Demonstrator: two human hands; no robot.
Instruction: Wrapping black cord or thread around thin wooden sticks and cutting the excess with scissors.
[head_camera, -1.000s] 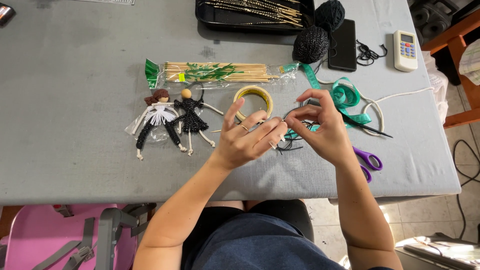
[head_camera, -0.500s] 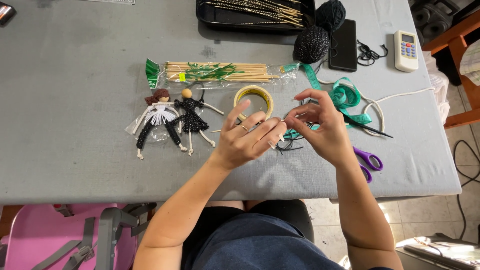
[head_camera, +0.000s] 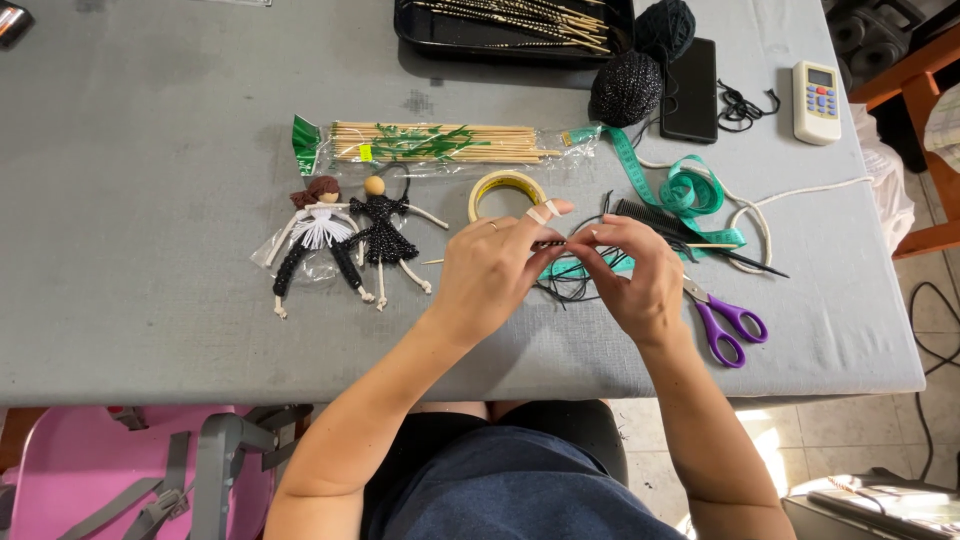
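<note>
Both hands meet over the middle of the grey table (head_camera: 150, 150). My left hand (head_camera: 495, 265), with a bandaged fingertip, pinches one end of a thin stick wrapped in black yarn (head_camera: 560, 244). My right hand (head_camera: 635, 275) pinches the other end, fingers closed on it. Loose black yarn (head_camera: 575, 285) trails under the hands. A roll of clear tape (head_camera: 505, 190) lies just beyond my left hand. Purple scissors (head_camera: 730, 320) lie right of my right hand.
Two small yarn dolls (head_camera: 345, 240) lie at the left. A bag of bamboo skewers (head_camera: 430, 143), a green tape measure (head_camera: 680, 190), a black comb (head_camera: 655, 220), yarn balls (head_camera: 625, 88), a black tray of sticks (head_camera: 510, 25), a phone (head_camera: 690, 90) and a remote (head_camera: 817, 100) lie beyond.
My hands have drawn together and lowered slightly toward the table, fingers closing more tightly around the yarn-wrapped stick. Everything else on the table is unmoved.
</note>
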